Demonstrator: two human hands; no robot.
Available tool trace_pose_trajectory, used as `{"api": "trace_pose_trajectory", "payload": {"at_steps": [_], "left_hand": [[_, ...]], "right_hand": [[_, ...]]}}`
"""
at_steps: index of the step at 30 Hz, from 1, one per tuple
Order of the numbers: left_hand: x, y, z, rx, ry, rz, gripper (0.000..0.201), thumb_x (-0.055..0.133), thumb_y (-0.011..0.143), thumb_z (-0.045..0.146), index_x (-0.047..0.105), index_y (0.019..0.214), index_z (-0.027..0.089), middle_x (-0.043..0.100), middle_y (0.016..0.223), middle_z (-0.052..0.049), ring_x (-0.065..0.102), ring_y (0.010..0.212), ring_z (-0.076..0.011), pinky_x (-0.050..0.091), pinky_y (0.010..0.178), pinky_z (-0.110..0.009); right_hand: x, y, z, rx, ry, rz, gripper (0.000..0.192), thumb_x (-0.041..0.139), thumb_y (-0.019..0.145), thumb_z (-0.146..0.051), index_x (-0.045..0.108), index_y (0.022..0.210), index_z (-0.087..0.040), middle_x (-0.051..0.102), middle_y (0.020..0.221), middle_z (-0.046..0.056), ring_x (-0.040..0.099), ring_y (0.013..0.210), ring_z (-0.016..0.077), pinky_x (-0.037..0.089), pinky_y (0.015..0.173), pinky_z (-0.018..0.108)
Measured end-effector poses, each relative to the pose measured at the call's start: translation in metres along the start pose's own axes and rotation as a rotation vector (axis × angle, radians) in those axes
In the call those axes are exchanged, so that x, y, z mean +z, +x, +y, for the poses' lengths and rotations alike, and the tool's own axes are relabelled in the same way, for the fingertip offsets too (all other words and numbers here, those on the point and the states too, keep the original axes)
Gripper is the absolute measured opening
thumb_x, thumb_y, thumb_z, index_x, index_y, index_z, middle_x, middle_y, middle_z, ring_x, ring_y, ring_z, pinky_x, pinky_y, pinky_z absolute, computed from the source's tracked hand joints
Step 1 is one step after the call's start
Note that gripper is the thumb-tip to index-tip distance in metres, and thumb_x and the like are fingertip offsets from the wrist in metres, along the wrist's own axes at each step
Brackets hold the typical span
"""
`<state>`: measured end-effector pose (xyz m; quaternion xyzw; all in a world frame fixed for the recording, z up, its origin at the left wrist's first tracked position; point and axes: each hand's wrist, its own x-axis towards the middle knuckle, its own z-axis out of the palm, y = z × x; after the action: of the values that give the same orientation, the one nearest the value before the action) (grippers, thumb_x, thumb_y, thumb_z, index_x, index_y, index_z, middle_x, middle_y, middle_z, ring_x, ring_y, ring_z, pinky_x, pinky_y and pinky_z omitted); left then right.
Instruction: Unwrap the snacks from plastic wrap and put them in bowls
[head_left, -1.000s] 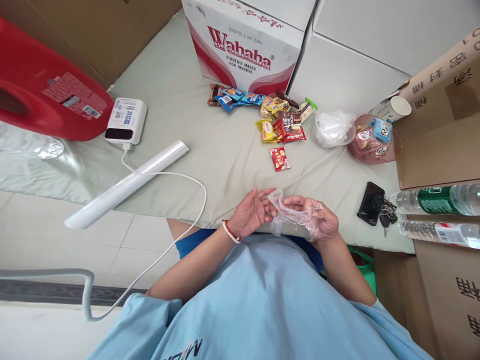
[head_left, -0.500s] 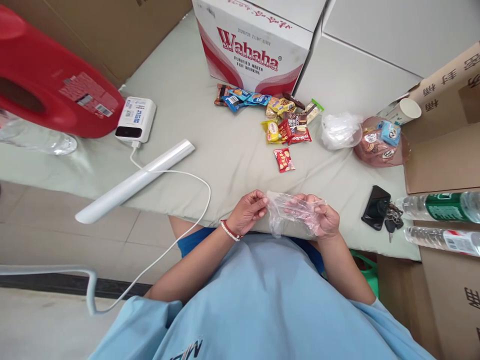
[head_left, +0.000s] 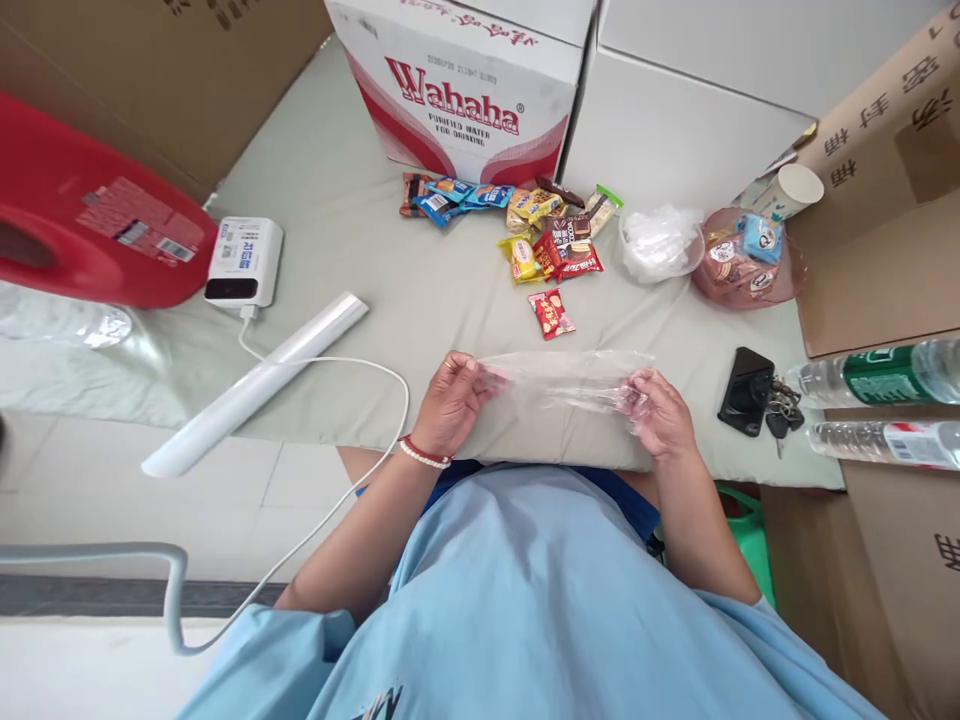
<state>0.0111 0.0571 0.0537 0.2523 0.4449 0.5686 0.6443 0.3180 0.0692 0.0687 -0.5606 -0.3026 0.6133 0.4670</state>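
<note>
- Left hand (head_left: 448, 402) pinches the left end of the clear bag (head_left: 566, 378); right hand (head_left: 662, 412) grips the right end, fingers curled in.
- And there's the bag, stretched flat between them, above the cloth's (head_left: 450, 325) near edge!
- The step in hand looks like spreading it; the next move seems to call for a light, firm hold, the film being thin.
- Just beyond, a red packet (head_left: 551, 314); farther, the snack pile (head_left: 574, 232).
- Far right, a pink bowl (head_left: 796, 280); nearer, the phone (head_left: 733, 398).

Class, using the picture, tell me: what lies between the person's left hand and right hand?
In the head view, a clear plastic film spans the gap between the left hand and the right hand, above the pale cloth.
</note>
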Motion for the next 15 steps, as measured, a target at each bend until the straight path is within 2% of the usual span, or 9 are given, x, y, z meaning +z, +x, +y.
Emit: {"api": "trace_pose_trajectory", "payload": {"at_steps": [3,5,7,11,13,15], "left_hand": [[-0.010,0.005,0.004,0.106,0.195,0.062,0.043,0.078,0.082,0.057,0.050,0.086,0.025,0.058,0.067,0.007,0.052,0.051,-0.0090,0.043,0.053,-0.024],[-0.017,0.006,0.005,0.163,0.383,0.107,0.038,0.071,0.088,0.056,0.050,0.086,0.025,0.053,0.059,0.008,0.044,0.045,-0.0092,0.036,0.048,-0.024],[-0.024,0.006,0.005,0.181,0.588,0.168,0.032,0.065,0.092,0.054,0.052,0.087,0.025,0.052,0.059,0.008,0.042,0.044,-0.0102,0.034,0.049,-0.026],[-0.037,0.004,0.002,0.241,0.974,0.300,0.023,0.062,0.093,0.045,0.057,0.089,0.023,0.060,0.076,0.002,0.053,0.058,-0.0141,0.042,0.062,-0.030],[-0.039,0.000,0.000,0.352,1.094,0.370,0.022,0.065,0.090,0.041,0.057,0.095,0.022,0.062,0.092,-0.003,0.058,0.071,-0.0176,0.046,0.071,-0.033],[-0.038,-0.005,0.000,0.522,1.169,0.426,0.025,0.067,0.088,0.037,0.057,0.103,0.020,0.060,0.108,-0.010,0.061,0.090,-0.0232,0.049,0.080,-0.038]], "right_hand": [[-0.001,-0.001,0.005,0.052,-0.107,0.015,0.038,0.086,0.071,-0.047,0.061,0.088,-0.024,0.058,0.069,-0.005,0.056,0.058,0.0109,0.043,0.044,0.019],[-0.001,0.001,0.007,0.060,-0.196,0.003,0.042,0.086,0.071,-0.053,0.061,0.087,-0.023,0.054,0.062,-0.006,0.050,0.050,0.0093,0.034,0.039,0.019],[-0.001,0.005,0.008,0.018,-0.277,-0.010,0.044,0.085,0.071,-0.057,0.061,0.084,-0.022,0.051,0.059,-0.007,0.043,0.046,0.0079,0.030,0.038,0.020],[0.001,0.015,0.011,-0.073,-0.355,-0.037,0.045,0.081,0.074,-0.061,0.059,0.080,-0.022,0.048,0.057,-0.008,0.039,0.046,0.0075,0.032,0.042,0.022],[0.003,0.017,0.014,-0.049,-0.353,-0.031,0.045,0.080,0.076,-0.061,0.059,0.083,-0.022,0.050,0.059,-0.007,0.042,0.048,0.0082,0.033,0.043,0.022],[0.005,0.016,0.016,-0.001,-0.325,-0.004,0.045,0.079,0.075,-0.060,0.059,0.090,-0.023,0.057,0.065,-0.006,0.048,0.051,0.0091,0.037,0.044,0.022]]}}
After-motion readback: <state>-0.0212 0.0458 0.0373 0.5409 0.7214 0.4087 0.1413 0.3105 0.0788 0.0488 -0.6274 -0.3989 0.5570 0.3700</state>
